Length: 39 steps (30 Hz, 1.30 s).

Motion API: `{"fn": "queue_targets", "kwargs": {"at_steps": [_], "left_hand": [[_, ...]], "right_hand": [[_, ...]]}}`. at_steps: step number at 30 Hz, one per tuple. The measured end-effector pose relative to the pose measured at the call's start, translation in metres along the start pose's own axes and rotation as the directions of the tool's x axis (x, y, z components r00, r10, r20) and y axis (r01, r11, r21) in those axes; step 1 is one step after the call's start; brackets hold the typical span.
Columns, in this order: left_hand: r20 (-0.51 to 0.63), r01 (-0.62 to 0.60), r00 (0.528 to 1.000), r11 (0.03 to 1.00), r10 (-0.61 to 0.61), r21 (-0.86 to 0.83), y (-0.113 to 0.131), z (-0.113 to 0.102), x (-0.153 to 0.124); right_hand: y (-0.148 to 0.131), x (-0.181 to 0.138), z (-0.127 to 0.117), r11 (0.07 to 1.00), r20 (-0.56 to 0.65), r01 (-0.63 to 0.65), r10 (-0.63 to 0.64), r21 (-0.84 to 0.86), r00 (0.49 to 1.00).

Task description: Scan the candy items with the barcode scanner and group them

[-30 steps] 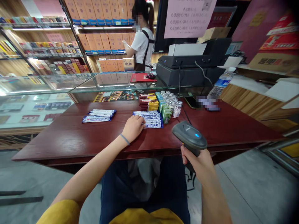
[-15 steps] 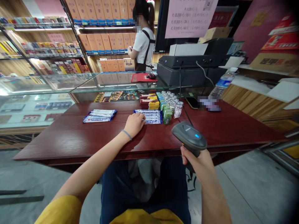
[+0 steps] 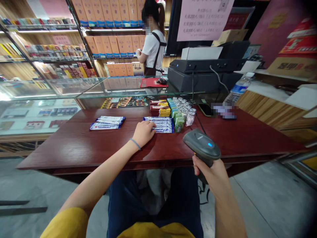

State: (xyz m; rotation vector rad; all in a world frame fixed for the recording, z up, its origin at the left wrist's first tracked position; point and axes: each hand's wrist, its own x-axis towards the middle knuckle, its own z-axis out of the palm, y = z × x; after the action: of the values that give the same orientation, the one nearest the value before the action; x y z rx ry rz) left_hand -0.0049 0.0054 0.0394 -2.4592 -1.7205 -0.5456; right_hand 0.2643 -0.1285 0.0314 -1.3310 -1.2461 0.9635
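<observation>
My left hand (image 3: 143,134) lies palm down on the dark red-brown desk. Its fingers reach over the left end of a row of slim blue-and-white packets (image 3: 163,125); the thumb and what lies under the palm are hidden. My right hand (image 3: 213,172) is wrapped round the handle of a black barcode scanner (image 3: 201,143) with a blue light on top, held above the desk's front edge. A smaller pile of similar blue-and-white packets (image 3: 107,122) lies to the left, apart from my hand.
Behind the row stand brown-and-yellow packets (image 3: 159,108), green packs (image 3: 178,123) and small clear jars (image 3: 190,117). A phone (image 3: 206,110) and water bottle (image 3: 239,89) are to the right. Past the glass counter (image 3: 119,94) a person (image 3: 153,46) stands by shelves.
The whole view has shifted very slightly. Both hands, the scanner and the packets keep their places relative to one another.
</observation>
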Motion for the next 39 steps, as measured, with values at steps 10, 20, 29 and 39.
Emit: {"fn": "queue_targets", "kwargs": {"at_steps": [10,20,29,39], "left_hand": [[-0.053,0.012,0.998,0.999,-0.014,-0.043,-0.013,-0.019,-0.004],[-0.16,0.225,0.96,0.974,-0.228,-0.035,-0.163,-0.071,-0.064],[-0.091,0.276,0.957,0.961,-0.274,0.01,-0.226,-0.075,-0.084],[0.029,0.229,0.971,0.961,-0.236,0.156,-0.222,-0.059,-0.068]], "right_hand": [[-0.005,0.001,0.005,0.997,0.006,0.028,-0.028,-0.072,1.0],[-0.008,0.001,0.03,0.985,0.151,0.061,-0.036,-0.162,0.988],[-0.005,0.004,0.056,0.983,0.185,0.088,-0.057,-0.16,0.981],[0.011,0.018,0.046,0.964,0.269,0.124,-0.059,-0.234,0.961]]}}
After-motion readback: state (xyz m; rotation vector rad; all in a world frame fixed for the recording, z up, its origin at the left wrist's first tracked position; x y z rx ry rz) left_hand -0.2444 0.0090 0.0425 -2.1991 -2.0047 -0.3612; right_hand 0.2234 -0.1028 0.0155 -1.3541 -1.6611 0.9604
